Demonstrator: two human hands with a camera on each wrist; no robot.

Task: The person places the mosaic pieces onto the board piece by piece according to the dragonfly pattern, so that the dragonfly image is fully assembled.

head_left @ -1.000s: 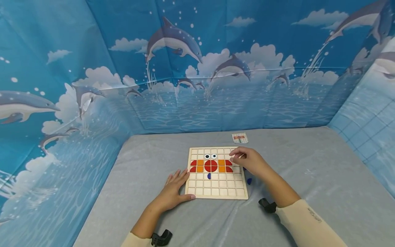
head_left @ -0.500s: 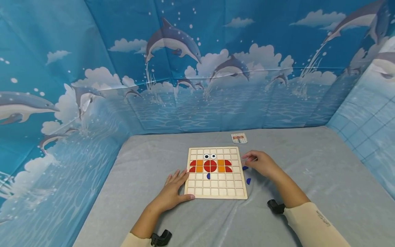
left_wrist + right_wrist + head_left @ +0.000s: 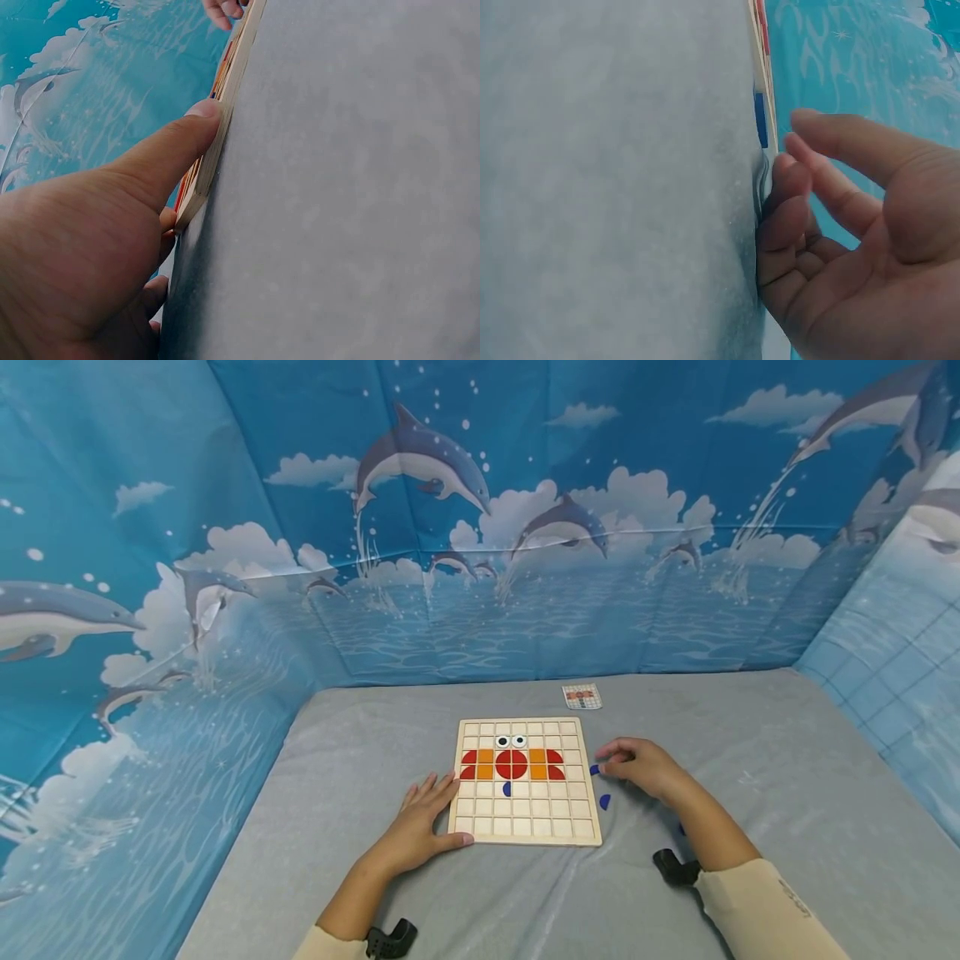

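A wooden grid board [image 3: 555,831] lies on the grey cloth, with red, orange, blue and eye-patterned pieces in its cells. My left hand [image 3: 422,820] rests at its near left corner, fingers spread along the left side and thumb on the front edge. To the right of the board, my right hand [image 3: 647,768] has its fingertips beside a blue piece [image 3: 595,769], partly covered. In the right wrist view, thumb and fingers stand apart with nothing visible between them; a blue piece [image 3: 761,120] shows edge-on. A blue half-circle piece [image 3: 604,802] lies nearer me.
A small pattern card [image 3: 582,696] lies behind the board's far right corner. Another dark blue piece [image 3: 682,829] peeks out beside the right forearm. A dolphin-printed curtain [image 3: 480,610] hangs beyond the cloth-covered surface [image 3: 375,735].
My right hand has moved from above the board's right side to the blue piece beside it, going right and lowering. My left hand and the pieces on the board stay put.
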